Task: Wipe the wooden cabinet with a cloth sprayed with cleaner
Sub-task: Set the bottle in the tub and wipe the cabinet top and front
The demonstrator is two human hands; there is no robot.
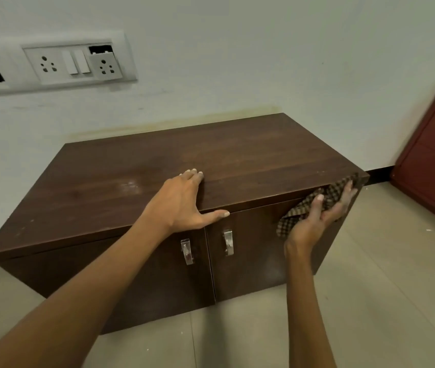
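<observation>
Cabinet [251, 158]: low against the wall, doors shut.
Cloth [325, 197]: pressed at the cabinet's front right corner.
Right hand [314, 221]: clasped on the cloth.
Left hand [184, 200]: spread flat, empty, at the top's front edge.
Progress: pale smudges remain on top; doors apparently unwiped.

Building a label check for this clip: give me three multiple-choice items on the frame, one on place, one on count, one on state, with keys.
1. Where is the checked brown cloth?
A. front right corner of the dark wooden cabinet
B. on the tiled floor
C. over a door handle

2. How many metal door handles does the cabinet show?
A. one
B. two
C. four

3. What is the left hand doing?
A. gripping a handle
B. holding a spray bottle
C. resting flat on the cabinet top

Key: 1 A, the right hand presses the cloth there; 2 B, one handle per door; 3 C, fingers lie spread on the top, thumb over the front edge.
</observation>
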